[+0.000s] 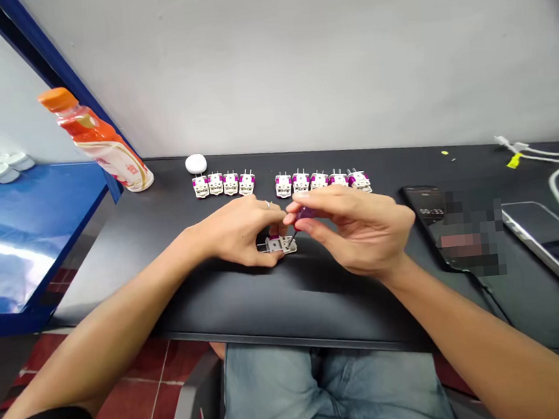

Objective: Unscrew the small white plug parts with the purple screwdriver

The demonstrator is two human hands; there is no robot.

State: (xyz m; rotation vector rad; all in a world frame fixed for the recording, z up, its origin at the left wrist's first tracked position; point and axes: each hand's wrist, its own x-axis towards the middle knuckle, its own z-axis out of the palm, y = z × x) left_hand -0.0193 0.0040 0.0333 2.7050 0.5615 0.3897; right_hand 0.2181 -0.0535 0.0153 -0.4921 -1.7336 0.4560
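Observation:
My left hand (245, 233) is closed around a small white and purple plug-like part (277, 244) with metal pins, keeping it down on the black tabletop. In my right hand (359, 225) is a screwdriver (304, 216) with a dark purple handle, pinched between thumb and fingers. Its thin shaft slants down to the left, and the tip meets the part's face. Behind my hands stand two rows of similar white and purple parts, a left row (223, 184) and a right row (321, 181), pins upward.
A white rounded case (196, 164) sits behind the left row. An orange drink bottle (100, 143) stands at the back left. To the right lie a dark phone (427, 222) with a cable, a second phone (551, 244) and white cables (558, 178). A blue table (31, 225) adjoins on the left.

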